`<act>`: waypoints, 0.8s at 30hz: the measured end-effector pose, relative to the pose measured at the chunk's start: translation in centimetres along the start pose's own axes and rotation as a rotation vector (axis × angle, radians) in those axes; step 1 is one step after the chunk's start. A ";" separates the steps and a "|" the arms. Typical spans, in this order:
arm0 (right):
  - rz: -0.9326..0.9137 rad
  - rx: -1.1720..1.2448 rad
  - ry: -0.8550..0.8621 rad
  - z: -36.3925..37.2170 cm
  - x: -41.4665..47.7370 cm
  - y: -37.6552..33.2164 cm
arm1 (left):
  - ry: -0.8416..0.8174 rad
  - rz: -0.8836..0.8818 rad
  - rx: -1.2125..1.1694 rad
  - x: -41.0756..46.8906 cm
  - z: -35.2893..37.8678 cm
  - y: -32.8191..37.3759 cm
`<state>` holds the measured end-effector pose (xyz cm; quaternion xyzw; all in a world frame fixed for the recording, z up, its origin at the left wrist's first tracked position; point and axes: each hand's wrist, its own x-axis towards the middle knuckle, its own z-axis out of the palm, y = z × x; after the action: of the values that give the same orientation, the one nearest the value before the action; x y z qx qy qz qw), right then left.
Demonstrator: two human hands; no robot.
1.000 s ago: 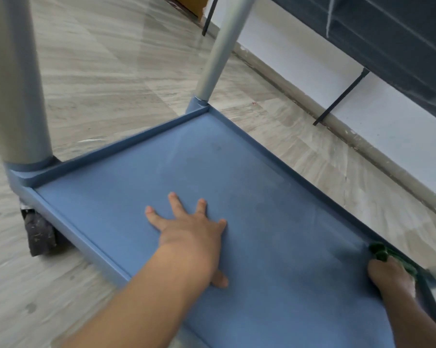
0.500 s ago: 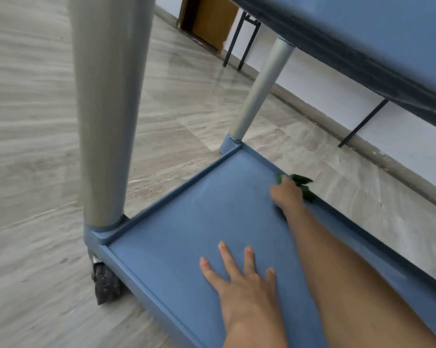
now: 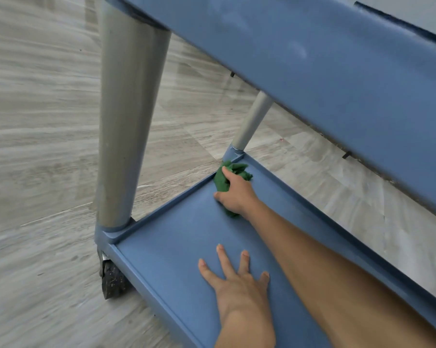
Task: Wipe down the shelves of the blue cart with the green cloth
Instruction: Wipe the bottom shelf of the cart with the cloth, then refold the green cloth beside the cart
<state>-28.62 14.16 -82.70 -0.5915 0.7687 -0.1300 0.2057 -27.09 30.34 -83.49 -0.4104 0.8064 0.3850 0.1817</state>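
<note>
Cloth: it sits bunched in your right hand at the far corner of the bottom shelf, close to the far post. It looks soft, light and limp, so it should fold into the rim; keep it balled in the palm and press down rather than pinch an edge. Your fingers are curled tight over the wad. Your left hand lies flat nearer you, fingers spread on the shelf, steadying the cart. The upper shelf overhangs your reach.
</note>
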 end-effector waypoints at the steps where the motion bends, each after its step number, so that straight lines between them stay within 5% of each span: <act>1: -0.023 -0.010 -0.004 0.2 -1.0 -0.3 | 0.127 -0.032 0.114 -2.0 1.1 -4.6; 3: -0.065 -0.028 -0.020 0.6 -3.4 -1.1 | 0.187 -0.111 0.247 -2.4 1.0 -6.2; 7: -0.127 0.002 -0.080 1.9 -8.7 -3.1 | 0.355 0.029 0.168 -5.1 2.7 -5.6; 10: -0.120 0.067 -0.082 3.1 -12.2 -3.6 | 0.714 0.222 0.123 -8.9 5.6 -8.5; 12: -0.058 0.203 -0.069 3.5 -14.3 -3.5 | 1.089 0.307 -0.135 -11.4 8.4 -10.5; 14: 0.060 0.528 -0.091 3.6 -16.4 -3.3 | 1.256 0.082 -0.613 -13.6 9.3 -12.7; 18: 0.227 1.036 -0.226 4.4 -21.9 -3.3 | 0.955 -0.236 -1.517 -17.0 5.6 -14.1; 24: 0.225 1.308 -0.266 4.0 -28.0 -4.9 | 0.676 -0.235 -1.491 -20.0 1.8 -14.1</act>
<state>-16.52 40.02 -79.55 -0.2726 0.5569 -0.4724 0.6264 -3.90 36.95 -79.11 -0.5984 0.3024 0.6534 -0.3516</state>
